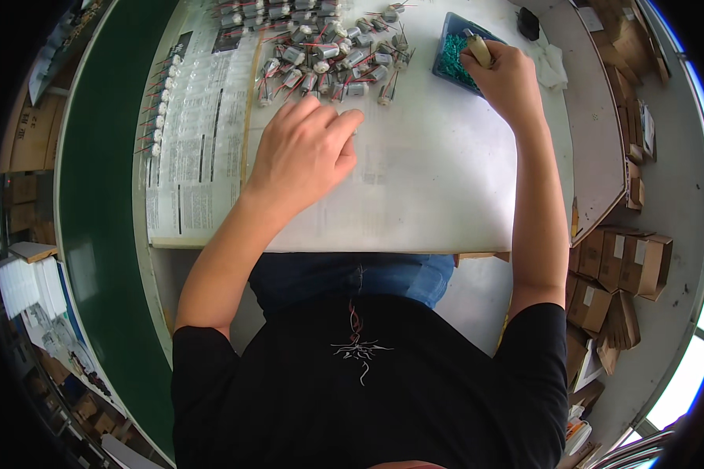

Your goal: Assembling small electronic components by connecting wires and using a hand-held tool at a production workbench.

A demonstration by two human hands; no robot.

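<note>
My left hand (305, 152) is closed over the white tabletop, just in front of a loose pile of small silver motors (326, 51) with red and black wires. Its fingers curl together, and what they hold, if anything, is mostly hidden. At the far right, my right hand (511, 82) grips a short yellowish tool (479, 51) with a metal-looking end; its exact kind is unclear. That hand is over the right side of a blue tray (440, 69) of small teal-green pieces (455, 59).
A row of motors (161, 109) lies along the left side on printed paper (188, 180). More motors (270, 11) stand in rows at the back. A black object (528, 23) and crumpled white plastic (552, 66) lie beyond the tray. Cardboard boxes (622, 262) are stacked at right.
</note>
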